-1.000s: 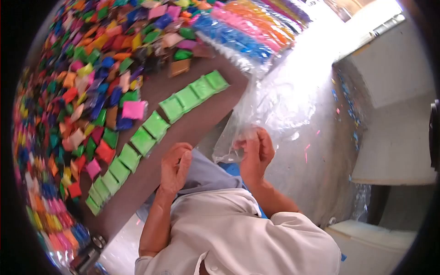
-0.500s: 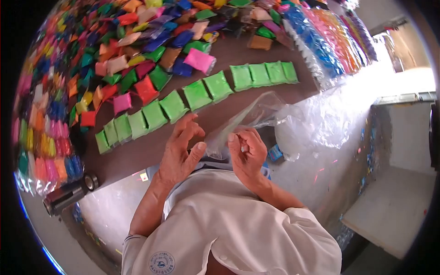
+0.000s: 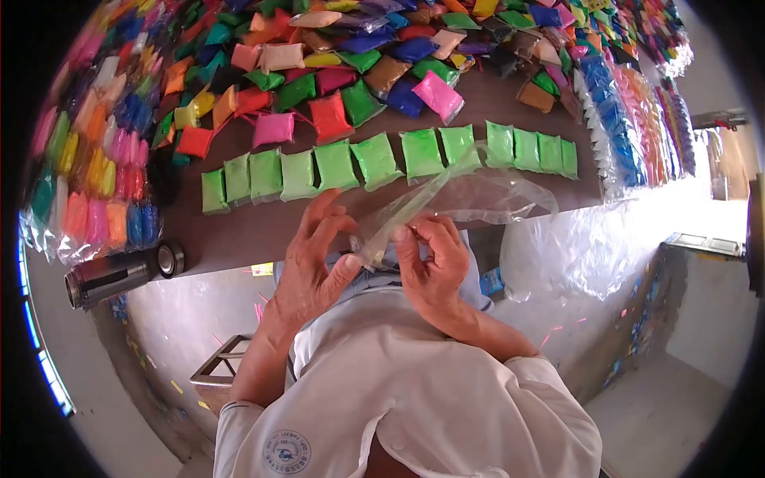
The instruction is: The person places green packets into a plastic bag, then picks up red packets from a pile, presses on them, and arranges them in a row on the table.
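My right hand (image 3: 434, 261) pinches a clear plastic bag (image 3: 498, 193) between thumb and fingers. The bag is long and thin, stretching away to the right and overlapping part of a row of light green packets (image 3: 376, 162) in this view. Beside the bag's near end is my left hand (image 3: 320, 253), its thumb and fingers apart and nothing between them. The soft, square packets lie side by side along the brown table (image 3: 239, 233), just beyond both hands.
A heap of multicoloured packets (image 3: 331, 118) covers the back of the table. Bundled coloured packs lie at the left (image 3: 96, 219) and right (image 3: 613, 119). A dark flask (image 3: 119, 275) lies at the front left corner. A large clear plastic sack (image 3: 558, 251) hangs below the right edge.
The view has turned and shifted, so the table appears straighter. The clear bag has swung out farther right over the green packets. My hands keep nearly the same pose.
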Available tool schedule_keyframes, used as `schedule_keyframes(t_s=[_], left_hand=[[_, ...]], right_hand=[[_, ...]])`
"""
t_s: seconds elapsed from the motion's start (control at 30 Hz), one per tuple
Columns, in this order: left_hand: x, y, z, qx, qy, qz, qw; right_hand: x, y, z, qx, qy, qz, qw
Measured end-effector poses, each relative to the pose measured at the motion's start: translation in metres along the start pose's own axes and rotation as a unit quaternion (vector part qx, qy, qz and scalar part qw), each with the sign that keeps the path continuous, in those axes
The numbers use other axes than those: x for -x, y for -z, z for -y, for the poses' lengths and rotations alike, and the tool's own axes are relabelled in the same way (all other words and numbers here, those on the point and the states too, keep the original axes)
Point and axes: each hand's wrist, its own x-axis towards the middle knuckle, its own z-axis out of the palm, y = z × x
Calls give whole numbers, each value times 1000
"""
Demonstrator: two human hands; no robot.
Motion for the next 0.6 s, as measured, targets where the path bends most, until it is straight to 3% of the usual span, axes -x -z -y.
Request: schedule_keyframes(t_s=[0.07, 0.27, 0.37, 0.6], left_hand=[[2, 1, 1, 6, -1, 3, 1000], [4, 3, 10, 30, -11, -31, 999], [5, 4, 14, 55, -4, -43, 998], [-6, -2, 13, 32, -11, -51, 998]], right_hand=[[0, -5, 1, -2, 11, 15, 1000], [4, -16, -8, -108, -115, -8, 987], [6, -15, -5, -114, -174, 35, 977], [13, -29, -2, -247, -241, 30, 938]])
